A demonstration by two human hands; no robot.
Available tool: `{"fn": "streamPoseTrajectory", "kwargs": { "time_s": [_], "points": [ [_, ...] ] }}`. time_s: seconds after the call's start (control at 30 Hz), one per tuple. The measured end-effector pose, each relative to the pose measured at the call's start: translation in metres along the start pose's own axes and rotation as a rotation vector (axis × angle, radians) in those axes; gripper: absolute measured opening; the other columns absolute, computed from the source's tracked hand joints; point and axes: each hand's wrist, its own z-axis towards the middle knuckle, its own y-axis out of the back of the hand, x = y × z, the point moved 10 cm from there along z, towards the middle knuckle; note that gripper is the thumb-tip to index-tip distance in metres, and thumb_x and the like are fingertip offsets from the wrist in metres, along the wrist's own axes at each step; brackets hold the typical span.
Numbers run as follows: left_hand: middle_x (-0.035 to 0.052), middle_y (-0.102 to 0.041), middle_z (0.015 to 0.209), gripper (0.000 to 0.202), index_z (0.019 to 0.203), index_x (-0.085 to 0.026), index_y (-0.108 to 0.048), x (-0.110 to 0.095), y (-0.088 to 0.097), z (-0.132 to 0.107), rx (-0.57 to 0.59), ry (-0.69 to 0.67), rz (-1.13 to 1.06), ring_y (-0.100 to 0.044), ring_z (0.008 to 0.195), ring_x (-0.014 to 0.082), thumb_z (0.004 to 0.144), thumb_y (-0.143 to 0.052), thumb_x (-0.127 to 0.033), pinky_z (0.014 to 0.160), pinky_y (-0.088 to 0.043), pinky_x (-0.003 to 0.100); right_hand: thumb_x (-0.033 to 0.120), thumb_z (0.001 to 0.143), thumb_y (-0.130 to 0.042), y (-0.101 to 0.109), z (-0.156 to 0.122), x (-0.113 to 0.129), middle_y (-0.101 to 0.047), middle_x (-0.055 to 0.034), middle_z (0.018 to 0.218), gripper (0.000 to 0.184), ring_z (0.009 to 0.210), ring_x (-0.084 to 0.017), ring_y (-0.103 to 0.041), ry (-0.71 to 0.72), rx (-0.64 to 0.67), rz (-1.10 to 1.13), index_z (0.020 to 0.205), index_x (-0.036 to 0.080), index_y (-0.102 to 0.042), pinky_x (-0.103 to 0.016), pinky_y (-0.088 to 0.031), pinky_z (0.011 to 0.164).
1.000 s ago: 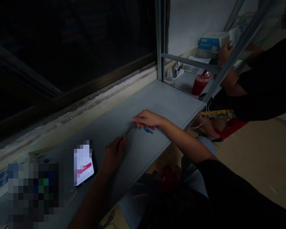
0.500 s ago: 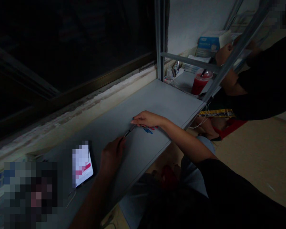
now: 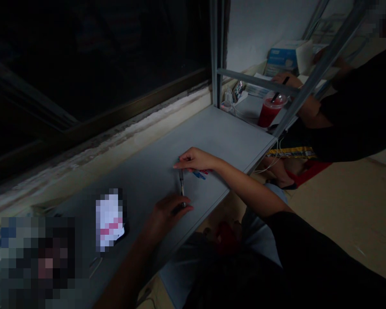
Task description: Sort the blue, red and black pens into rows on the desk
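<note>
My left hand (image 3: 170, 210) is shut on a slim pen (image 3: 182, 184) with a metal tip, which points away from me across a grey metal shelf (image 3: 218, 133). My right hand (image 3: 196, 159) lies flat on the shelf, fingers extended and holding nothing visible, its fingertips close to the pen's tip. Just beyond that hand lie small blue and red marks or objects (image 3: 199, 175), too small to identify and partly hidden by my wrist. A phone with a pixelated screen (image 3: 110, 223) lies to the left of my left hand.
A dark window and sill run along the shelf's left side. Metal uprights stand at its far end. Beyond them, a co-worker's hand (image 3: 284, 79) rests near a red drink cup with a straw (image 3: 269, 112) and a blue-and-white box (image 3: 284, 58). Cables hang near the shelf edge.
My left hand has moved right, turning the pen from a slant to nearly straight away from me. The co-worker's hand has lowered from the box toward the papers.
</note>
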Motion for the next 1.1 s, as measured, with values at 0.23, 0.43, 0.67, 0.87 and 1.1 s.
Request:
{"fn": "streamPoseTrajectory", "kwargs": {
  "time_s": [0.23, 0.43, 0.67, 0.87, 1.1],
  "points": [
    [0.0, -0.072, 0.084, 0.021, 0.094, -0.023, -0.073, 0.001, 0.001, 0.0, -0.038, -0.02, -0.008, -0.069, 0.073, 0.0138, 0.099, -0.07, -0.043, 0.073, -0.056, 0.026, 0.054, 0.094, -0.069, -0.009, 0.002, 0.001, -0.05, 0.0066, 0.057, 0.05, 0.053, -0.006, -0.039, 0.067, 0.075, 0.0, 0.067, 0.017, -0.05, -0.022, -0.032, 0.055],
    [0.0001, -0.075, 0.088, 0.026, 0.099, -0.023, -0.073, 0.007, 0.002, 0.0, -0.071, 0.01, -0.068, -0.07, 0.07, 0.0131, 0.094, -0.075, -0.049, 0.07, -0.057, 0.024, 0.053, 0.09, -0.075, -0.015, 0.002, -0.002, -0.054, 0.0048, 0.063, 0.043, 0.058, -0.008, -0.048, 0.056, 0.125, -0.006, 0.075, 0.015, -0.061, -0.023, -0.036, 0.058],
    [0.0002, -0.077, 0.084, 0.026, 0.092, -0.023, -0.075, 0.019, 0.006, 0.001, -0.112, 0.138, -0.067, -0.072, 0.071, 0.0153, 0.091, -0.076, -0.049, 0.071, -0.058, 0.026, 0.046, 0.105, -0.054, 0.034, -0.002, 0.002, -0.055, 0.0011, 0.065, 0.044, 0.061, -0.01, -0.045, 0.031, -0.253, -0.331, 0.074, 0.016, -0.058, -0.026, -0.034, 0.064],
    [-0.0008, -0.074, 0.074, 0.027, 0.088, -0.023, -0.076, 0.034, 0.004, -0.002, -0.111, 0.245, -0.114, -0.069, 0.064, 0.0153, 0.085, -0.08, -0.05, 0.063, -0.054, 0.025, 0.032, 0.099, -0.064, 0.06, -0.01, -0.009, -0.07, -0.0099, 0.095, 0.021, 0.081, -0.016, -0.057, -0.108, -0.394, -0.648, 0.095, 0.013, -0.068, -0.028, -0.037, 0.076],
    [-0.003, -0.068, 0.067, 0.027, 0.088, -0.022, -0.074, 0.035, 0.0, 0.004, -0.068, 0.319, -0.209, -0.064, 0.06, 0.0141, 0.079, -0.081, -0.046, 0.058, -0.048, 0.023, 0.041, 0.1, -0.064, 0.047, -0.01, -0.017, -0.069, -0.0057, 0.083, 0.027, 0.07, -0.015, -0.054, -0.174, -0.229, -0.672, 0.1, 0.015, -0.07, -0.028, -0.031, 0.066]
  ]
}}
